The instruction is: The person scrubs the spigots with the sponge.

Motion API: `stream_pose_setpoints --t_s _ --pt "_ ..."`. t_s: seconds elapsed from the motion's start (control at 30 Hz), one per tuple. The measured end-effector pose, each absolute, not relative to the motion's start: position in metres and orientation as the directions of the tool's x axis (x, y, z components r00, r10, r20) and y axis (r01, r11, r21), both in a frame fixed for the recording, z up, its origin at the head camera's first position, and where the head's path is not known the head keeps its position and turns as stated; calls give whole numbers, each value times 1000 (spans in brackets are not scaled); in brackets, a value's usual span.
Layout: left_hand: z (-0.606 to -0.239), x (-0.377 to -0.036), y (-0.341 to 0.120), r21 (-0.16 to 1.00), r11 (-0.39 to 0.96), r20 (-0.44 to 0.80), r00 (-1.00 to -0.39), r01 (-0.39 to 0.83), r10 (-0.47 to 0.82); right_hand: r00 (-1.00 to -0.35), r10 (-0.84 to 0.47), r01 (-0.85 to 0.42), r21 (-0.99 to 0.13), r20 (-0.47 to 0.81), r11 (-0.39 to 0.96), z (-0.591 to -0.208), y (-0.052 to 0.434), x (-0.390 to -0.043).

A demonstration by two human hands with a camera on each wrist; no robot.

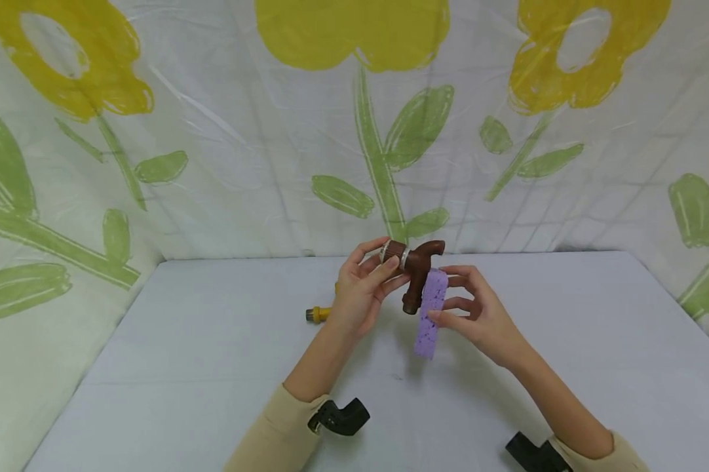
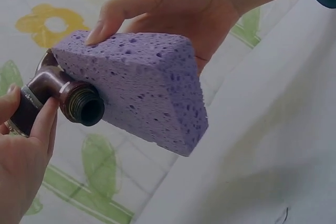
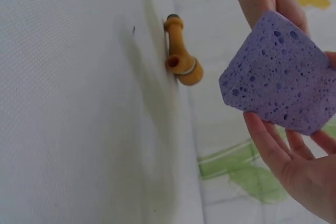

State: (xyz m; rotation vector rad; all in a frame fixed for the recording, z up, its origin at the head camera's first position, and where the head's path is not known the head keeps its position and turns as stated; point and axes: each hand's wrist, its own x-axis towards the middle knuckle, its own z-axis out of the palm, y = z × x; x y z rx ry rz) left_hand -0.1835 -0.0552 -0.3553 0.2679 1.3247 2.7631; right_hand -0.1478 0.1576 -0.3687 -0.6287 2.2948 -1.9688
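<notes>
A brown tap [image 1: 419, 272] with silver rings on its ribbed knob is held up over the table in my left hand [image 1: 360, 295], fingers and thumb around the knob. Its threaded end [image 2: 86, 108] shows in the left wrist view. My right hand [image 1: 481, 321] grips a purple, pitted sponge [image 1: 430, 318] by its edges, thumb on one side and fingers on the other. The sponge's broad face is up against the tap's body. From the right wrist, the sponge hides the tap.
On the white table [image 1: 172, 341], a yellow tap [image 3: 178, 51] lies behind my left hand, mostly hidden in the head view. A hanging sheet [image 1: 230, 164] with painted flowers rises at the table's back edge. Dark camera mounts [image 1: 345, 417] sit on both wrists.
</notes>
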Motion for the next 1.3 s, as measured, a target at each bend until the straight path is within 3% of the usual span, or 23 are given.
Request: stream_pose_setpoints --t_s 0.3,0.63,0.97,1.3 --pt "-350 -185 -58 752 -658 141 -984 36 108 -898 -408 -230 -965 163 122 -369 156 -148" --pt "-354 -184 -57 754 -656 178 -972 33 156 -959 -280 -69 -996 50 58 -366 154 -148" --pt "-354 -183 -55 739 -673 137 -985 31 105 -955 -297 -24 -999 17 23 -367 151 -147" --pt "-352 -180 -54 740 -671 183 -974 49 131 -961 -276 -20 -1000 26 -23 -368 152 -148"
